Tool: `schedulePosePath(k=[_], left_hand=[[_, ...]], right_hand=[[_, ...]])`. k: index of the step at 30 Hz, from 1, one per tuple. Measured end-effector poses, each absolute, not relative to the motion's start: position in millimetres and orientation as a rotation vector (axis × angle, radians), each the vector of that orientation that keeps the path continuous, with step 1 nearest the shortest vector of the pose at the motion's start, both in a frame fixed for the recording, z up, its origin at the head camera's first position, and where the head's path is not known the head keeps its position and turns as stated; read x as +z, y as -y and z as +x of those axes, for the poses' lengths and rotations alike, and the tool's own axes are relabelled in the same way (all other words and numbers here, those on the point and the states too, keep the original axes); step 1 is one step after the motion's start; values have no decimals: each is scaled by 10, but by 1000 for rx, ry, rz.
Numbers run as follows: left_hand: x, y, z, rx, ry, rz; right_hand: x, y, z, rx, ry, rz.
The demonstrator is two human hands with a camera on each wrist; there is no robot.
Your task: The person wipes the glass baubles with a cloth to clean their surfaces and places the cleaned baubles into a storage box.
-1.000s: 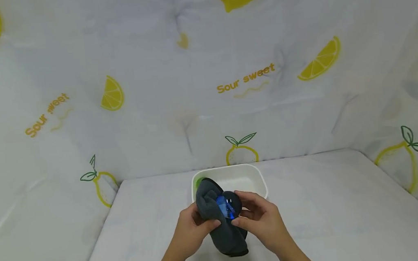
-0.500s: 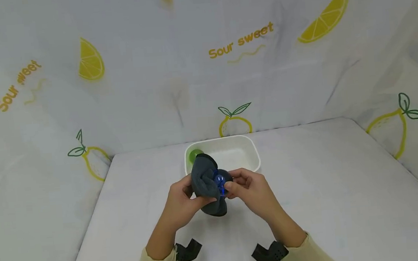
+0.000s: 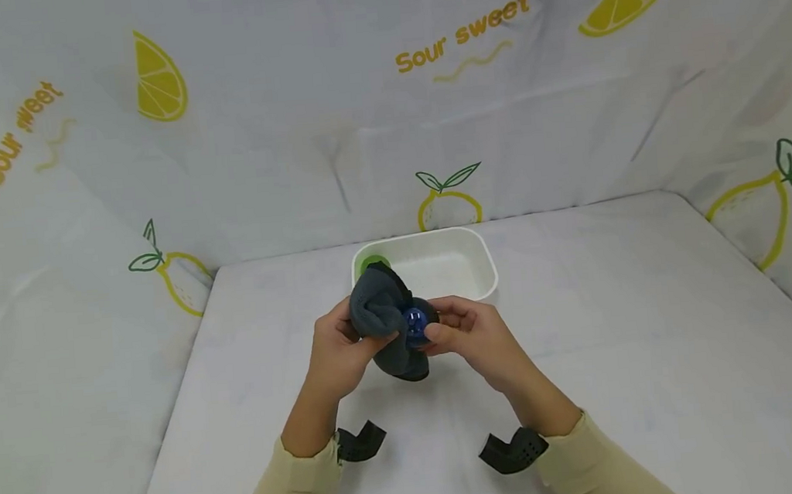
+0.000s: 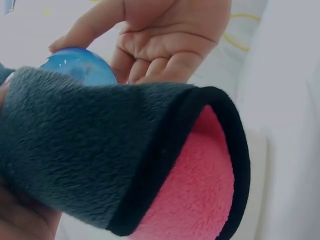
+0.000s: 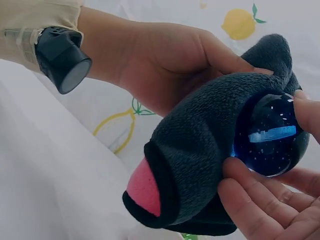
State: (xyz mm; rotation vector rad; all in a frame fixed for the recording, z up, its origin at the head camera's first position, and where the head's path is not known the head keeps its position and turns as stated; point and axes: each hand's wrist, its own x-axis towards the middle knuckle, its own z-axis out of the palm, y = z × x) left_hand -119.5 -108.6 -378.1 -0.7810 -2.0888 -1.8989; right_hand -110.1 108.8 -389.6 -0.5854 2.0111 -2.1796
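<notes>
Close together over the table, both hands work on a blue see-through ball and a cloth. My left hand point(image 3: 337, 350) grips the bunched dark grey plush cloth point(image 3: 379, 302), which has black edging and a pink underside showing in the left wrist view. My right hand point(image 3: 469, 334) holds the ball point(image 3: 415, 325) between thumb and fingers. In the right wrist view the glittery ball point(image 5: 270, 132) lies against a fold of the cloth point(image 5: 200, 135), and a light blue piece shows in it. The cloth hides part of the ball in the left wrist view.
Behind the hands stands a white rectangular tub point(image 3: 456, 262) with a green ball point(image 3: 373, 264) in its left corner, partly hidden by the cloth. A white sheet covers the table point(image 3: 620, 338). A lemon-print curtain point(image 3: 275, 132) hangs at the back and sides.
The head view has tilted down, bringing the sleeves and wrist cameras into sight. My right thumb has shifted onto the ball's right side. The cloth stays in my left hand.
</notes>
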Motion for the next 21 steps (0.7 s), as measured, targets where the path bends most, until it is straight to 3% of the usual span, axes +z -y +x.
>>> schedulePosePath(k=[10,16,21], left_hand=[[-3779,1018,-1186,-2085,2115,-438],[-3808,1050,-1185,-2156,2180,-600],[-3839,1053,-1203,-2118,2134,-823]], right_hand=[[-3878,-1071,-1033,-2190,-2343,-802],[-3842,-1143,-1063,-2208,-2335,-1027],[-3833,-1185,-1082,-2069,-2465,-958]])
